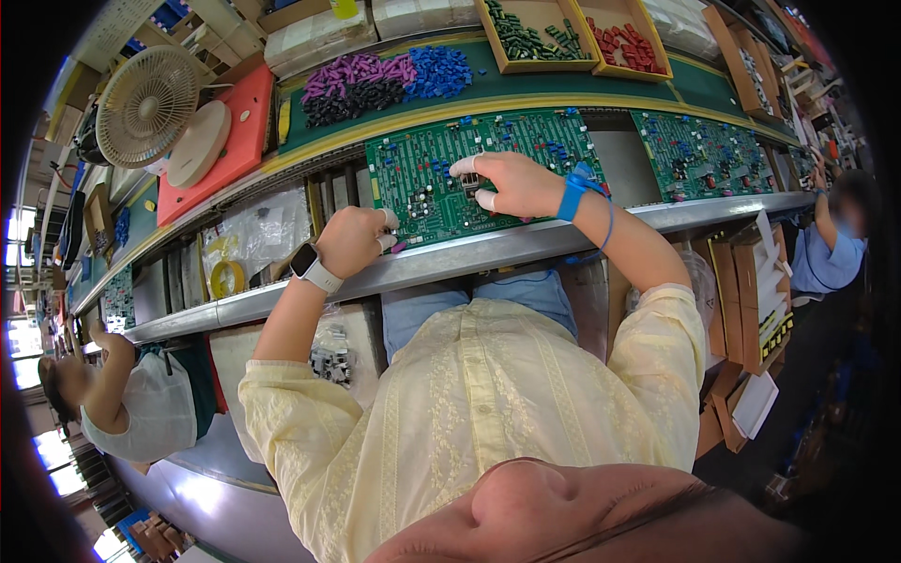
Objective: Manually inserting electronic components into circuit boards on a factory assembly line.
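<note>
Head camera view shows us a green, rectangular, component-covered circuit board [424, 172] lying beside a long silvery metal rail [375, 278], beneath our hands. Our right hand [521, 185] holds its thumb and index finger, both in white fingertip covers [463, 166], apart around a small dark blocky component [471, 181] on the board; we cannot tell whether they grip it. Our left hand [352, 235] curls at the board's near left corner, close to a small magenta piece [399, 248]; whether it pinches anything, we cannot tell.

To handle this well, we should steady the board by its edge, keep the component square to the surface and apply force straight and evenly, sparing its neighbours. We want the blue wrist strap [571, 197] snug and its cord clear of the parts.

The board looks stiff and flat, crowded with stubby shapes. Beyond it lie loose heaps of purple [352, 72], black [355, 105] and blue plastic-looking pieces [439, 72].
</note>
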Demonstrator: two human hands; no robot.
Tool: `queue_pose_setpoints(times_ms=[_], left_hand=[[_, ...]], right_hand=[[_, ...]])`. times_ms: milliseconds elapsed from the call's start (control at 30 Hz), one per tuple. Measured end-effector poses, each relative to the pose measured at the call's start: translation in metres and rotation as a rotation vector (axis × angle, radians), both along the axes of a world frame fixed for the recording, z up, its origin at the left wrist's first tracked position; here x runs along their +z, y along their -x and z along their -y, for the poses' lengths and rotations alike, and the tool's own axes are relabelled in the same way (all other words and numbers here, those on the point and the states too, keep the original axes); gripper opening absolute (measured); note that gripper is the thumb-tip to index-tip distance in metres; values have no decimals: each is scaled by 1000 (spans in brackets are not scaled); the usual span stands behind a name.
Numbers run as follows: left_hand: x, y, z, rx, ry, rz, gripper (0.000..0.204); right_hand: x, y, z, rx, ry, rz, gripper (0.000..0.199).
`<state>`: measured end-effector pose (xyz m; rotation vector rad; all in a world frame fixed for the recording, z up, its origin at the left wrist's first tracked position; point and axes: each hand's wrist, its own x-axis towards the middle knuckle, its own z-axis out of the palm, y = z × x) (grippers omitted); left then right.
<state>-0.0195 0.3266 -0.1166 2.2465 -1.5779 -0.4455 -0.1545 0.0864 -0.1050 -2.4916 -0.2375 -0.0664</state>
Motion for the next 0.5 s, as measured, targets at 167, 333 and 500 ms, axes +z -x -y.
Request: queue_pose_setpoints(times_ms=[167, 333, 500], left_hand=[[-4, -3, -1, -12, 23, -47, 17], [-3, -2, 1, -7, 27, -63, 18], [-3, -3, 0, -17, 37, -66, 17]], right_hand=[[-6, -6, 2, 18, -7, -46, 43], [-12, -11, 0, 31, 55, -85, 40], [-18, -9, -1, 39, 111, -81, 38]])
